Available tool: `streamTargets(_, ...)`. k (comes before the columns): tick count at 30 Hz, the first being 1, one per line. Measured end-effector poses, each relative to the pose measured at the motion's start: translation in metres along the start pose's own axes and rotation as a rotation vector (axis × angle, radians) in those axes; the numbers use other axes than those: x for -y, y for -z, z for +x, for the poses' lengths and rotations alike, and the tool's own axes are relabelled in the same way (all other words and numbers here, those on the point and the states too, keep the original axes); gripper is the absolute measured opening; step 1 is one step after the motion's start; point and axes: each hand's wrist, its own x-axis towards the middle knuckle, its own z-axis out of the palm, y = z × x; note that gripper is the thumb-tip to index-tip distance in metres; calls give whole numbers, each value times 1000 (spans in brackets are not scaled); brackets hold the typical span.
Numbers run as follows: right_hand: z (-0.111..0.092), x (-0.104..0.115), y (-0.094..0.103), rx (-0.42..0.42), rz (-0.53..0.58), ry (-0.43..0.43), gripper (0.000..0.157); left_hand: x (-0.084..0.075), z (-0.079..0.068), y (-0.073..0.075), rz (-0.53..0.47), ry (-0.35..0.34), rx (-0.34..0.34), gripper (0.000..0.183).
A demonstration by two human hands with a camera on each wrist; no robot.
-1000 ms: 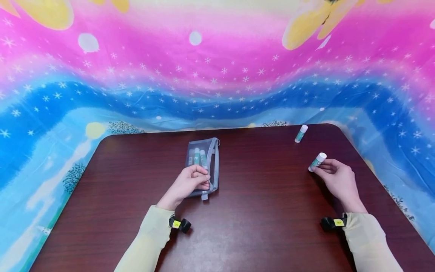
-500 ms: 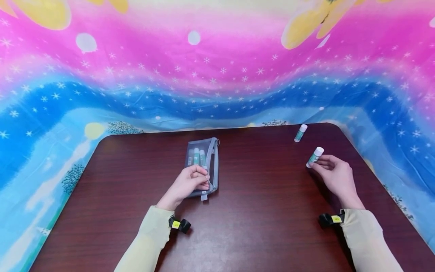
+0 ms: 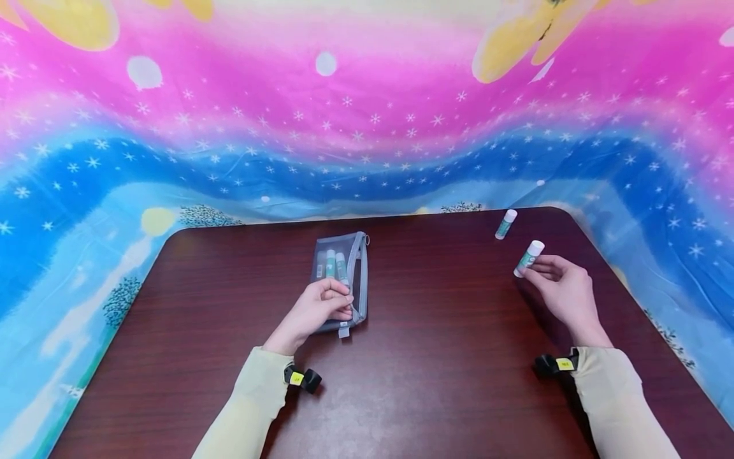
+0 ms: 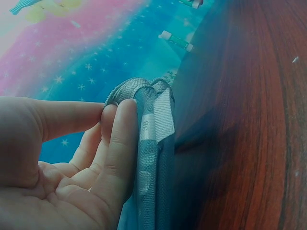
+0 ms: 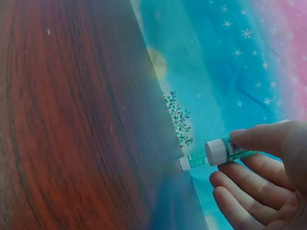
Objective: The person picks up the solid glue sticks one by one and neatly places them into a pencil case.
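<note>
My left hand (image 3: 321,305) pinches the zipped opening edge of a grey mesh zipper pouch (image 3: 332,243) on the table. Two green-and-white glue sticks (image 3: 331,264) show through the mesh; their lower ends are hidden behind my fingers. In the left wrist view, thumb and fingertips meet at the zipper (image 4: 128,88). With thumb and fingers, my right hand (image 3: 564,293) grips another glue stick (image 3: 528,259), white cap upward and tilted to the right. That cap points left in the right wrist view, where the same glue stick (image 5: 218,152) sits between thumb and fingers.
One more glue stick (image 3: 506,224) stands on the dark wood table (image 3: 436,344) near its far right edge, beyond my right hand. A patterned pink-and-blue cloth (image 3: 367,146) hangs behind the table and along its sides.
My right hand has moved a little away from me and to the left, carrying the glue stick. My left hand stays on the pouch edge.
</note>
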Motion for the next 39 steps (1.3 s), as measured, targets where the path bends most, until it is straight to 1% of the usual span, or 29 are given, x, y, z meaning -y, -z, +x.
streamTargets(6, 2, 6, -2, -7, 6, 14, 47, 1, 0, -1, -2, -1, 1, 19)
streamTargets(13, 4, 10, -6, -14, 3, 13, 44, 0, 0, 0, 0, 3, -1, 18)
streamTargets(24, 11, 17, -14, -21, 60, 27, 44, 0, 1, -1, -4, -1, 2, 16)
streamTargets(33, 13, 23, -22, -23, 77, 41, 41, -3, 0, -2, -10, -17, 11, 15)
streamTargets(39, 14, 28, -24, -25, 79, 43, 43, -2, -1, -1, -6, -7, 7, 16)
